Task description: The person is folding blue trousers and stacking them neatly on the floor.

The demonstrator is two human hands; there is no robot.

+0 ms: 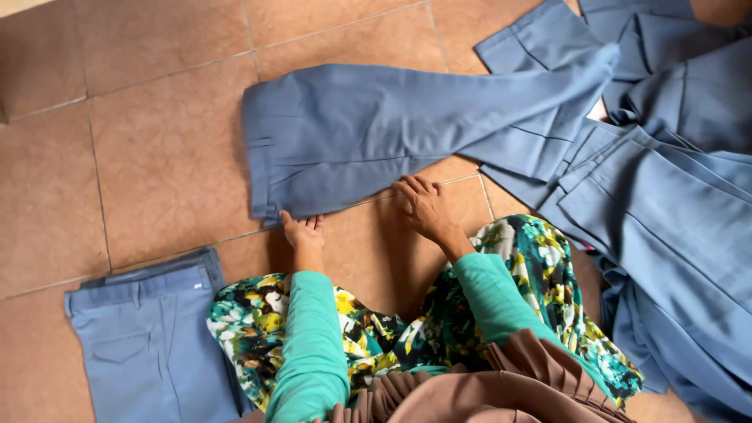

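Observation:
A pair of blue trousers point(368, 133) lies spread flat on the tiled floor in front of me, waistband to the left, legs running to the right. My left hand point(301, 232) pinches the near corner of the waistband. Further right, the fingers of my right hand point(421, 205) rest on the trousers' near edge, palm on the floor. Both arms wear teal sleeves.
A folded pair of blue trousers point(149, 337) lies at the lower left. A loose heap of more blue trousers point(666, 196) fills the right side. My floral-patterned lap point(376, 337) and a brown pleated cloth point(486, 384) occupy the bottom centre. Orange-brown floor tiles point(157, 149) surround everything.

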